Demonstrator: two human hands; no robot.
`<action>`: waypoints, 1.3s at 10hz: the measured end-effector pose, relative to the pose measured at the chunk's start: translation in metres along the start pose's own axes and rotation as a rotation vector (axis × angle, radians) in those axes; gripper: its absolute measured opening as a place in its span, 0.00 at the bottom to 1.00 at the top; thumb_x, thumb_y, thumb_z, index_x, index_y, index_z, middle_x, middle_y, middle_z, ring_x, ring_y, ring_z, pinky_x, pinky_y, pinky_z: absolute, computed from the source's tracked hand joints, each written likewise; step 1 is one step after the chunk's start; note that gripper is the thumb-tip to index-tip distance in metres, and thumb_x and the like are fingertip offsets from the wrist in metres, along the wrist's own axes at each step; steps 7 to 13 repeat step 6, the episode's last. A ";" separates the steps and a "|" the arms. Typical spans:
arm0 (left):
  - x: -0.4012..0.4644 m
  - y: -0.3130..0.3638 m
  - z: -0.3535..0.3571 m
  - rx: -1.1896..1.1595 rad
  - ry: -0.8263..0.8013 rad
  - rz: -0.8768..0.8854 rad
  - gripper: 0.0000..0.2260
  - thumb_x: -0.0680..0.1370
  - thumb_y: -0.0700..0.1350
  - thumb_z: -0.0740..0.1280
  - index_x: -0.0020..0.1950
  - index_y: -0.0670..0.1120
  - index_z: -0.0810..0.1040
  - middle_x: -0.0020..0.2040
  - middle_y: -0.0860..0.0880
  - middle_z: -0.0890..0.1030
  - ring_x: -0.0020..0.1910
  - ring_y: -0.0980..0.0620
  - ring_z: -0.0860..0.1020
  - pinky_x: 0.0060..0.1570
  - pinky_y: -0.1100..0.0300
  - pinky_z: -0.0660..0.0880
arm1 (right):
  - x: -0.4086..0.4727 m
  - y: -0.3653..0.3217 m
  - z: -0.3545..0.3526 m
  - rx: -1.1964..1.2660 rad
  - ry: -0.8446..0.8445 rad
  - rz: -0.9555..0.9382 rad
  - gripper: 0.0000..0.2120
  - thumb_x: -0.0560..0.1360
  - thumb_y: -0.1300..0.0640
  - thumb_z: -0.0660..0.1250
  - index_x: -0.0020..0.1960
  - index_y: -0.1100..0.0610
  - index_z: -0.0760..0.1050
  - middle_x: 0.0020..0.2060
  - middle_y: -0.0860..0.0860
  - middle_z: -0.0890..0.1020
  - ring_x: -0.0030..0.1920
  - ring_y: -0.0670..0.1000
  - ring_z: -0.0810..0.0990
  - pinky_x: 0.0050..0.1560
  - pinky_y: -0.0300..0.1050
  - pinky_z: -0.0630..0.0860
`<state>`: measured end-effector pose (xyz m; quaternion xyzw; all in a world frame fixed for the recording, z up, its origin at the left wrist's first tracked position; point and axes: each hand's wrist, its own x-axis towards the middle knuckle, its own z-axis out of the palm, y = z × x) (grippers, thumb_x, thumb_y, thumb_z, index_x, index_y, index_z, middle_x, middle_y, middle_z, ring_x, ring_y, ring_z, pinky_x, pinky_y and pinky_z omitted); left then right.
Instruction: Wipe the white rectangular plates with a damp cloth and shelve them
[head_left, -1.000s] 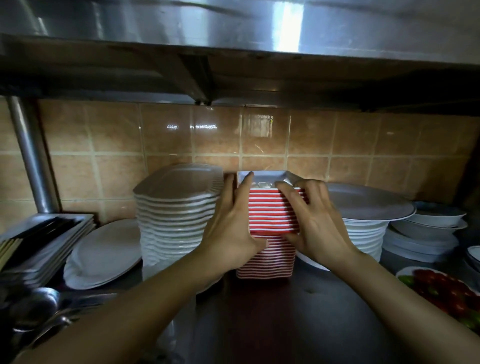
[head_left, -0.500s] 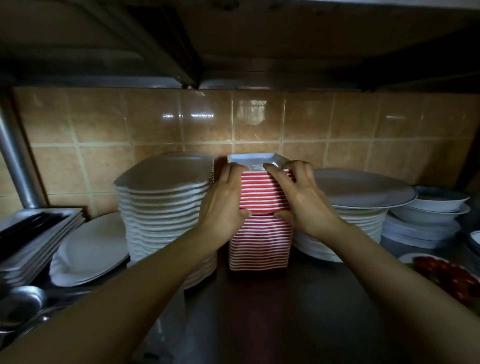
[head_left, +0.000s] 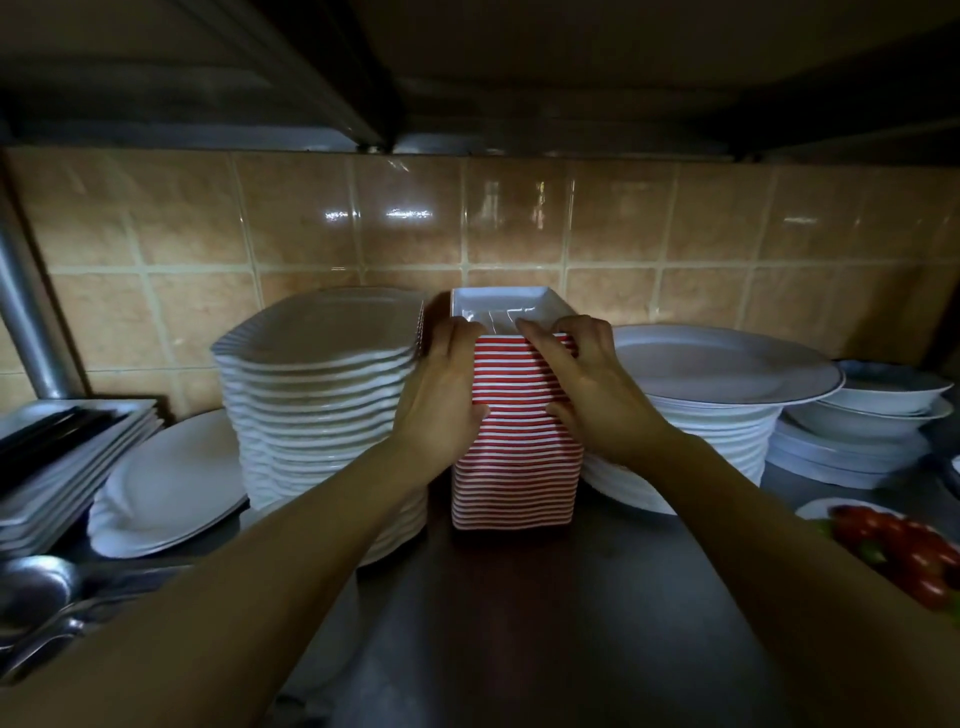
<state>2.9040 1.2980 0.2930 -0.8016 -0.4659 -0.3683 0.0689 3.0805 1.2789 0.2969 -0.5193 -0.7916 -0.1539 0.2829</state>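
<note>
At the far left edge of the steel tabletop (head_left: 519, 649) lies a stack of flat rectangular trays (head_left: 67, 462), with metal ladles (head_left: 41, 597) in front of it at the near-left corner. Just right of the trays, an oval white plate (head_left: 166, 488) lies low on the surface, touching the base of a tall stack of wavy-edged white plates (head_left: 322, 395). This tall stack stands toward the back edge, close to the tiled wall (head_left: 675, 223).

Immediately beside it, centre of the tabletop, stands the stack of rectangular plates (head_left: 514, 467), white inside with red-and-white striped sides. The topmost plate (head_left: 501, 306) sits on the stack with its white interior showing. The left hand (head_left: 441, 389) grips the left side of the upper plates, fingers curled over the rim and thumb pressed on the striped front. The right hand (head_left: 592, 384) grips the right side in the same way, fingers hooked over the top rim, thumb on the stripes. Light is poor; whether the upper plates are fully seated on those below cannot be determined.

Right of the striped stack stands a pile of round white plates (head_left: 722, 374), touching or nearly touching it. Further right, white bowls (head_left: 883, 395) rest on more plates. At the near-right edge, a dish of red and green vegetables (head_left: 893, 551) is partly in frame.
</note>
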 end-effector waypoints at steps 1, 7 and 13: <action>-0.002 0.002 -0.004 0.047 -0.051 -0.031 0.32 0.72 0.41 0.71 0.72 0.46 0.60 0.73 0.45 0.60 0.63 0.44 0.72 0.49 0.53 0.72 | -0.002 -0.001 0.004 -0.066 0.048 0.005 0.34 0.71 0.48 0.58 0.75 0.56 0.59 0.64 0.63 0.68 0.65 0.63 0.63 0.65 0.62 0.64; -0.070 0.001 -0.070 -0.263 -0.098 0.064 0.43 0.66 0.45 0.77 0.75 0.49 0.57 0.70 0.48 0.66 0.68 0.53 0.64 0.66 0.59 0.65 | -0.066 -0.061 -0.037 0.003 0.136 0.166 0.44 0.63 0.53 0.76 0.74 0.57 0.59 0.70 0.61 0.61 0.70 0.62 0.55 0.70 0.56 0.54; -0.070 0.001 -0.070 -0.263 -0.098 0.064 0.43 0.66 0.45 0.77 0.75 0.49 0.57 0.70 0.48 0.66 0.68 0.53 0.64 0.66 0.59 0.65 | -0.066 -0.061 -0.037 0.003 0.136 0.166 0.44 0.63 0.53 0.76 0.74 0.57 0.59 0.70 0.61 0.61 0.70 0.62 0.55 0.70 0.56 0.54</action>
